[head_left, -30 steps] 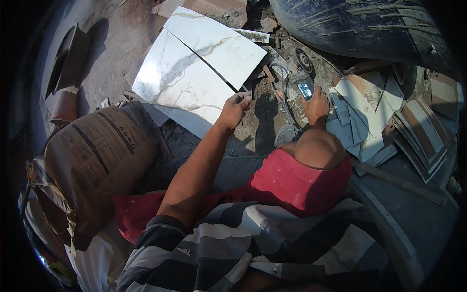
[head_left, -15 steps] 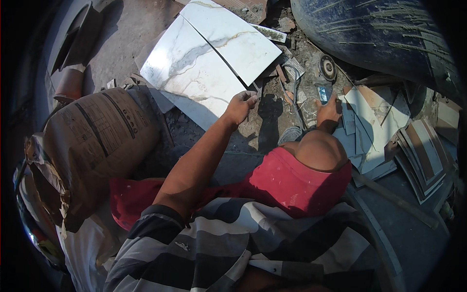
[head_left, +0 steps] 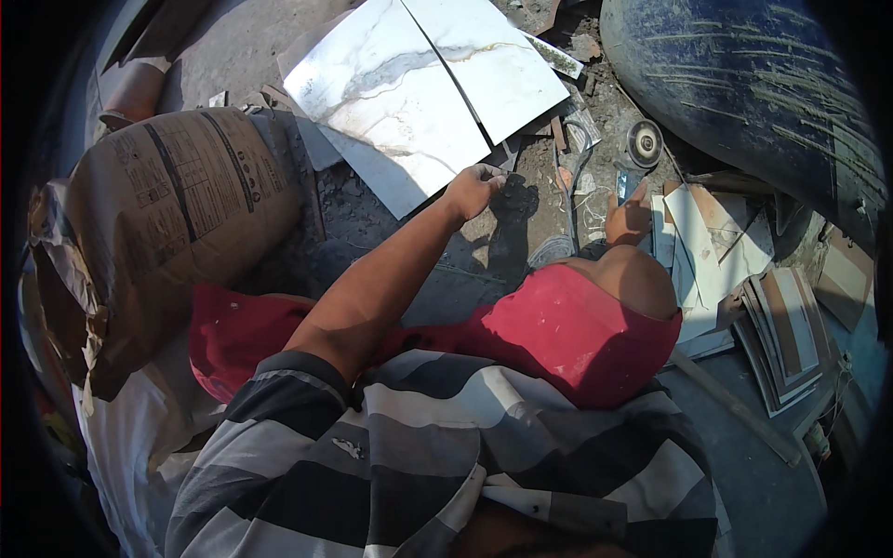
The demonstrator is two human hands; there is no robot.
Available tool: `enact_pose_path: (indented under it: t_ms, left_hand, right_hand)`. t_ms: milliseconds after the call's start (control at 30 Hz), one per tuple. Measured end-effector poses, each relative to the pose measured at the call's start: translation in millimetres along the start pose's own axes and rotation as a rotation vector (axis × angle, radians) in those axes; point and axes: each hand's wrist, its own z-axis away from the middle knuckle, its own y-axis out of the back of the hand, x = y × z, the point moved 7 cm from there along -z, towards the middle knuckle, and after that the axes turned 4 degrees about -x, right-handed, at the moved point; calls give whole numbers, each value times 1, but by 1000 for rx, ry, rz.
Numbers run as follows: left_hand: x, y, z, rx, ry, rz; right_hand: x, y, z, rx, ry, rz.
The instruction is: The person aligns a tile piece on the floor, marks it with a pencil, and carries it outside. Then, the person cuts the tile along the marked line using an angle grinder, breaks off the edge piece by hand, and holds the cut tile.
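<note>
Two large white marble-patterned tiles (head_left: 409,93) lie side by side on the dirt ahead of me. My left hand (head_left: 473,191) reaches forward and its curled fingers pinch the near corner of the left tile. My right hand (head_left: 628,219) grips a small blue angle grinder (head_left: 628,181), whose round disc (head_left: 644,141) points away from me, just right of the tiles. My bent knee in red cloth (head_left: 577,335) sits below the right hand.
A full brown paper sack (head_left: 177,205) lies at the left. A big dark blue drum (head_left: 763,93) fills the upper right. Cut tile pieces (head_left: 716,232) and a stack of offcuts (head_left: 786,339) lie at the right. Rubble and a cable (head_left: 572,177) litter the ground between.
The view has swung, so the tiles and the sack sit higher and further right in the picture. Both hands keep their holds; the right hand with the grinder has drifted slightly right.
</note>
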Motion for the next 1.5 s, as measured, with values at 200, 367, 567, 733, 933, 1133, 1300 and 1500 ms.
enact_pose_path:
  t_ms: [200, 367, 567, 733, 933, 1133, 1300, 1500]
  left_hand:
    - [-8, 10, 3, 32, -3, 5]
    - [4, 18, 10, 72, -25, -181]
    - [51, -4, 31, 11, -197, -1168]
    - [42, -34, 32, -318, -53, -681]
    - [26, -14, 20, -93, -87, -588]
    - [19, -9, 28, -109, -100, -611]
    - [16, 4, 40, -64, -65, -636]
    - [14, 24, 45, -1, -73, -596]
  right_hand:
    - [-1, 0, 2, 12, 23, -29]
    - [-2, 7, 2, 36, 34, -60]
    - [-4, 10, 6, 60, 58, -103]
    - [-16, 27, 16, 205, 143, -234]
    - [-81, 66, 33, 229, 529, -494]
    - [-193, 65, 0, 54, 1004, -323]
    - [-253, 51, -17, 181, 1229, -170]
    - [-259, 61, -31, 290, 1214, -112]
